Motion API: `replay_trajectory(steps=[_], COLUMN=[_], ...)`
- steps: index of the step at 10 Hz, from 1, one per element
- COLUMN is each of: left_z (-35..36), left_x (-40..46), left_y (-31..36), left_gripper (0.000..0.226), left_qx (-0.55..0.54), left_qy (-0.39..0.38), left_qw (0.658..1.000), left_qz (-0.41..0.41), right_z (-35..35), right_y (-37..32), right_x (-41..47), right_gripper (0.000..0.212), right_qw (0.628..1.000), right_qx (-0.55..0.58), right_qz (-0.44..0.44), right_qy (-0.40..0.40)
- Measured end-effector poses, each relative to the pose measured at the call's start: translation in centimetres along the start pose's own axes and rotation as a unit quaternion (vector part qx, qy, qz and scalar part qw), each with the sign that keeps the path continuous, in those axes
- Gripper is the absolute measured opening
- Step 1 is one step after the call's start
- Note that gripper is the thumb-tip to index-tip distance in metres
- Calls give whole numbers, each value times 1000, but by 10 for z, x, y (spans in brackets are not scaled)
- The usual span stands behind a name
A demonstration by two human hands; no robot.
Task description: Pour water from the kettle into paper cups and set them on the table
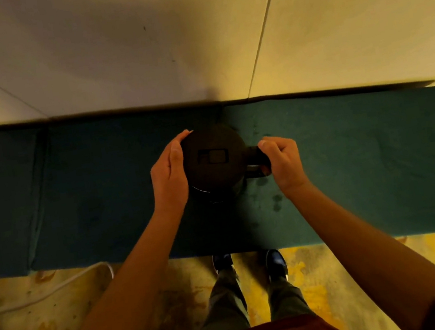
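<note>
Here the black kettle [215, 159] stands on the green-covered table [366, 155], directly between both hands. The left hand [169, 172] lies flat and open against the kettle's left side; the right hand [281, 163] is clenched around its handle [257, 161].

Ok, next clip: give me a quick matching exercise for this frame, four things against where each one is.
Things:
1. left hand
2. right hand
3. kettle
4. white cable

Places:
A. on the floor, lower left
B. closed on the kettle's handle
C. standing on the green table
D. flat against the kettle's side

Pairs: 1-D, 2-B, 3-C, 4-A
</note>
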State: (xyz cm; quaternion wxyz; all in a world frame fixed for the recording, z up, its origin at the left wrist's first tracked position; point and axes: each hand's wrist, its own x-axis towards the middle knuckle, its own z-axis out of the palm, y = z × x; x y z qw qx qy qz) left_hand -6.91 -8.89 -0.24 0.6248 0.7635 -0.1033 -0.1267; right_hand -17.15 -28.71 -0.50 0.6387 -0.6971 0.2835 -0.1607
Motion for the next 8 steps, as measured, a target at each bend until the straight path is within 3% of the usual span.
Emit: replay_trajectory(steps=[2,5,7,8], left_z=[2,-17,-38,-37], left_x=[-2,4,1,-6], left_y=[-4,-6,40,74], left_gripper=[37,36,28,25], left_qx=[54,142,54,56], left_qy=[-24,-73,3,47], left_qw=[998,986,993,997], left_qz=[0,-45,-102,-35], right_z=[-6,3,-7,-21], right_y=[-1,-8,-60,-92], right_x=[-8,-12,-29,-44], right_gripper=[40,34,11,11], right_qw=[999,977,974,979], right_qx=[-25,-179,-212,-201], right_qz=[35,111,67,25], right_qy=[13,42,48,22])
